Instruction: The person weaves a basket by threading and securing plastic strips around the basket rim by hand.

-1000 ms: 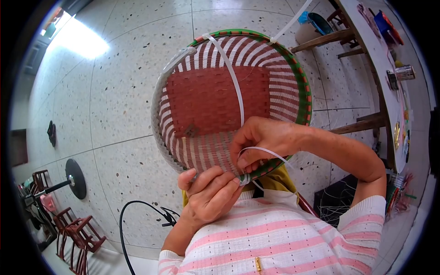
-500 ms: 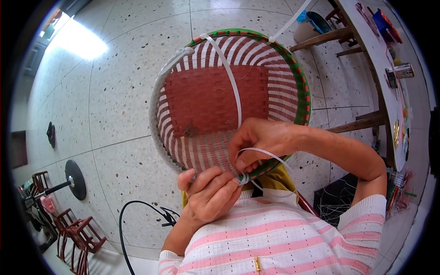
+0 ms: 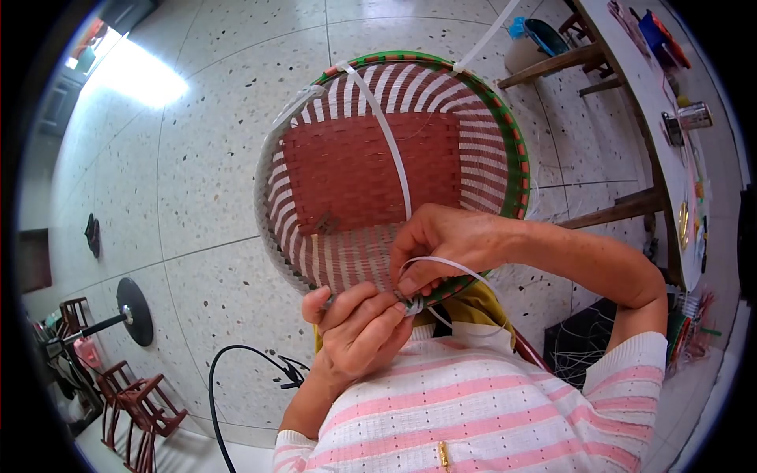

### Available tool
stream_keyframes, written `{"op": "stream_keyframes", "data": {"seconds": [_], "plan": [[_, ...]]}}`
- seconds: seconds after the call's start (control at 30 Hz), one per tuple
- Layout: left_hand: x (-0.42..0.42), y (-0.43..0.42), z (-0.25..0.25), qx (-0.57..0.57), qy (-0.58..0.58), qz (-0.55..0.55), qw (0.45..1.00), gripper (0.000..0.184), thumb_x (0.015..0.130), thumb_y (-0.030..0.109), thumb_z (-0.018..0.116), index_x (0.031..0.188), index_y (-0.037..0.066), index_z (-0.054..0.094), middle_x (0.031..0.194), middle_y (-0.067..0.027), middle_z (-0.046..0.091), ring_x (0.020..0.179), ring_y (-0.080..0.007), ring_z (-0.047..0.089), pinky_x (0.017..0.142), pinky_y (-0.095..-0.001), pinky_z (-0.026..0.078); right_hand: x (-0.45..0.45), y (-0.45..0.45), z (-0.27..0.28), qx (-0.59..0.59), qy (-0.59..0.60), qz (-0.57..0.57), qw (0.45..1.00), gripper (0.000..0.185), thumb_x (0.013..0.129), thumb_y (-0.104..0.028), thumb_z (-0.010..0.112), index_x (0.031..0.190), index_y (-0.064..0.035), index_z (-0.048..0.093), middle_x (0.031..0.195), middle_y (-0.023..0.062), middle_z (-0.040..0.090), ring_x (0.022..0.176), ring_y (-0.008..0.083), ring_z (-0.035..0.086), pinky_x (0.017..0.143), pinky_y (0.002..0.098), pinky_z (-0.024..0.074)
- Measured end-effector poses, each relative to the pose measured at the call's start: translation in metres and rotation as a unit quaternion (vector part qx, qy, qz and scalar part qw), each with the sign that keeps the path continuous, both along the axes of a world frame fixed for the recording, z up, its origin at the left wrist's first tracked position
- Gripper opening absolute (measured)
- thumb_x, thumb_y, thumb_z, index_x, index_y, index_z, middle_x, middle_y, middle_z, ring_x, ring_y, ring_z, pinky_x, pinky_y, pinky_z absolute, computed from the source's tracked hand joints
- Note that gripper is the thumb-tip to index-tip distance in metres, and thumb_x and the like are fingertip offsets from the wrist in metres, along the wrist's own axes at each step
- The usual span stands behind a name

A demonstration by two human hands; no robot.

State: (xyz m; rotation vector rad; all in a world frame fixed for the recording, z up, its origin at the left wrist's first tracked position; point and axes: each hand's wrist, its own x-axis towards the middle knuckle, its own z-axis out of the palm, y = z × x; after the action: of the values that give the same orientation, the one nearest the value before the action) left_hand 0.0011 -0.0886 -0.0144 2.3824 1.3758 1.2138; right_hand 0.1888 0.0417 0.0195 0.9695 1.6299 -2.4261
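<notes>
A round woven basket (image 3: 374,158) with a red base, red-and-white striped sides and a green rim lies with its opening facing me. My left hand (image 3: 359,327) is wrapped round the near part of the rim. Just right of it, my right hand (image 3: 441,244) pinches a thin white strip (image 3: 465,268) that loops by the rim. The strip passes close to my left fingertips, where white wrapping shows on the rim. A wider white strip (image 3: 386,130) crosses the basket's opening from the far rim towards my right hand.
A long table (image 3: 631,102) with a metal can (image 3: 695,116) stands at the right. Under it are a bucket (image 3: 524,57) and a dark container of loose strips (image 3: 579,339). Small red-brown chairs (image 3: 150,402) and a round black base (image 3: 135,312) are at the left.
The basket and both hands have shifted slightly left in view. My right hand has come slightly closer to my left fingertips, with the thin strip still looped from it.
</notes>
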Motion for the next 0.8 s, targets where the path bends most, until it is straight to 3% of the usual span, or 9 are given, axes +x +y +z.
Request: {"op": "stream_keyframes", "data": {"seconds": [0.6,0.8], "plan": [[-0.001,0.001,-0.001,-0.004,0.002,0.000,1.000,0.028,0.069,0.014,0.082,0.091,0.016,0.064,0.083,0.0022,0.070,0.089,-0.0150,0.064,0.108,-0.0415,0.023,0.000,0.002,0.000,0.008,0.016,0.011,1.000,0.022,0.082,-0.016,0.073,0.091,0.0047,0.071,0.076,0.0041,0.068,0.066,0.0084,0.061,0.058,0.0231,0.0494],[-0.002,0.005,0.000,0.003,0.003,0.012,1.000,0.027,0.068,0.016,0.083,0.088,0.016,0.065,0.081,0.0018,0.069,0.088,-0.0157,0.064,0.108,-0.0424,0.024,0.005,-0.001,0.017,0.100,0.011,-0.027,0.995,0.020,0.086,-0.014,0.070,0.092,0.0052,0.069,0.078,0.0044,0.068,0.069,0.0093,0.061,0.062,0.0239,0.0497]]}}
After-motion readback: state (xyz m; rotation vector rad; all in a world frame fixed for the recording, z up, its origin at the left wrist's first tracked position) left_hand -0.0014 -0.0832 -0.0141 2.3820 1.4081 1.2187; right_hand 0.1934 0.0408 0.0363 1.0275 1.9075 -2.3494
